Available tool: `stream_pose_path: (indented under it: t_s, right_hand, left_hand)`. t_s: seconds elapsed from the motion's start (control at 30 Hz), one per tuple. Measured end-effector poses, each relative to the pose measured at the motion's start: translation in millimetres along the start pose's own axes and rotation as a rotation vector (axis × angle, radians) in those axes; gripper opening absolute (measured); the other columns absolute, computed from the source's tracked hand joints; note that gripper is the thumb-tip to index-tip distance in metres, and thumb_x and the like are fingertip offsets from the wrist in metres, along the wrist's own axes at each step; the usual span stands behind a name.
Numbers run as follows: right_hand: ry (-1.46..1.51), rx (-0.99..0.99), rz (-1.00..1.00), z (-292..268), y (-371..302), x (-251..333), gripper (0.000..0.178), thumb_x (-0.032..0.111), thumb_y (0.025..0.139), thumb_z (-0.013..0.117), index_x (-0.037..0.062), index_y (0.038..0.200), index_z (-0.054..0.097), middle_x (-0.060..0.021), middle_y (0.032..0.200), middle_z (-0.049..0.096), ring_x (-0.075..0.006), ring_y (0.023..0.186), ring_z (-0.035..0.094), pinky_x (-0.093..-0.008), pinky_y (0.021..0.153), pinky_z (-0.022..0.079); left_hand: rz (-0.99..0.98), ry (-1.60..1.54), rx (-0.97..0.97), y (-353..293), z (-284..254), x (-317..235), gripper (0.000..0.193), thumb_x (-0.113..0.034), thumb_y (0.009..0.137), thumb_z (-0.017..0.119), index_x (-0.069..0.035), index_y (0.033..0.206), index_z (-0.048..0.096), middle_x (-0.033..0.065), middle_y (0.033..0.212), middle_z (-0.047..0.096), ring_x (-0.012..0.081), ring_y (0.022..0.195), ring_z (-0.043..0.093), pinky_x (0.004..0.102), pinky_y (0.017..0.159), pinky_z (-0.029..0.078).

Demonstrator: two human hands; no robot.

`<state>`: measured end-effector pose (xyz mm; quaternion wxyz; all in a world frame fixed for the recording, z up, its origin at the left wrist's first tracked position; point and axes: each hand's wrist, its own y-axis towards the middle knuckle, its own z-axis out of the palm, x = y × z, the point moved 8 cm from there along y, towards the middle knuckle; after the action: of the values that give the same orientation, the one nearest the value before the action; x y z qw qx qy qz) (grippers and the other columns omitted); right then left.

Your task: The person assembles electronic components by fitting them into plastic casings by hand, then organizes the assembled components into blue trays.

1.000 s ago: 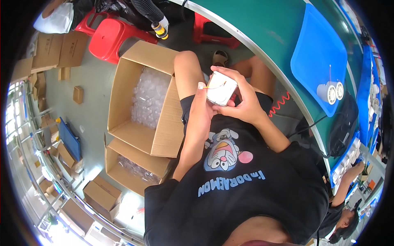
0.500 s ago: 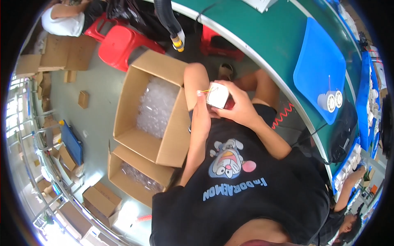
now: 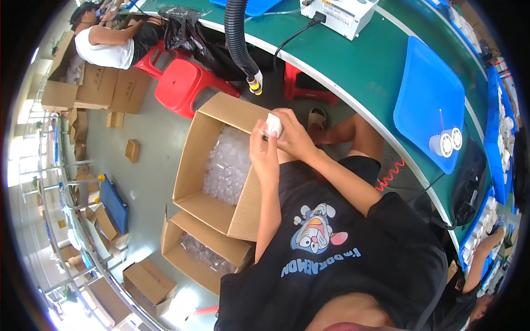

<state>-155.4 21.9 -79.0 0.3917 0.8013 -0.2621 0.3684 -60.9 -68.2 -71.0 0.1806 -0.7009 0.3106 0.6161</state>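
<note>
A small white block-shaped part [image 3: 273, 126] is held up between my two hands, near the right rim of an open cardboard box [image 3: 245, 207]. My right hand [image 3: 292, 135] is closed round its right and far side. On the near left, the fingers of my left hand [image 3: 263, 150] are bent against it. Most of its sides are hidden by my fingers, and its exact kind cannot be made out. Many clear plastic pieces [image 3: 226, 165] fill the cardboard box beside my left forearm.
A green workbench [image 3: 359, 83] curves along the right, with a blue tray [image 3: 425, 88] holding white round parts [image 3: 444, 142]. A black hose [image 3: 237, 44] hangs ahead. Red stools [image 3: 179, 85] and a second cardboard box [image 3: 204, 248] stand on the left. A person [image 3: 105, 44] sits far left.
My hands have tilted the white part and shifted it toward the box. The thin yellow and red wires seen on it before no longer show. My view has moved, revealing more bench ahead.
</note>
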Motion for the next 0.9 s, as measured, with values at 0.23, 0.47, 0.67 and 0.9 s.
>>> stream_pose_path:
  t_s: [0.23, 0.47, 0.67, 0.9]
  right_hand:
    - [0.793, 0.01, 0.358, -30, -13, 12, 0.062, 0.009, 0.078, 0.076, 0.0002, 0.131, 0.047, -0.0128, 0.128, 0.053, -0.0223, 0.119, 0.055, -0.0369, 0.104, 0.043]
    - [0.438, -0.035, -0.083, -109, 5, 96, 0.073, -0.001, 0.067, 0.078, 0.0001, 0.133, 0.045, -0.0171, 0.13, 0.05, -0.0269, 0.118, 0.053, -0.0377, 0.101, 0.043]
    - [-0.086, 0.012, -0.031, -128, 16, 114, 0.072, 0.008, 0.062, 0.081, 0.0044, 0.127, 0.051, -0.0155, 0.122, 0.053, -0.0351, 0.111, 0.05, -0.0399, 0.091, 0.047]
    - [-0.113, 0.024, -0.055, -142, 15, 106, 0.069, 0.014, 0.059, 0.084, 0.0034, 0.12, 0.054, -0.0141, 0.119, 0.057, -0.0355, 0.107, 0.052, -0.0425, 0.09, 0.048]
  left_hand:
    - [-0.309, -0.208, 0.003, -10, -34, 27, 0.039, -0.029, 0.105, 0.044, 0.004, 0.124, 0.053, 0.0151, 0.112, 0.065, 0.0216, 0.105, 0.062, 0.0329, 0.094, 0.047]
    - [-0.476, -0.369, 0.091, -16, -12, 50, 0.043, -0.034, 0.104, 0.044, 0.004, 0.123, 0.053, 0.0165, 0.113, 0.064, 0.0216, 0.103, 0.062, 0.0329, 0.091, 0.049]
    - [-0.544, -0.543, 0.223, -13, 8, 37, 0.048, -0.037, 0.104, 0.044, 0.004, 0.128, 0.049, 0.0174, 0.12, 0.06, 0.0226, 0.109, 0.06, 0.035, 0.093, 0.047]
    - [-0.355, -0.568, 0.501, -36, 44, -90, 0.063, -0.038, 0.097, 0.056, 0.003, 0.141, 0.038, 0.0139, 0.137, 0.048, 0.023, 0.124, 0.048, 0.0375, 0.102, 0.04]
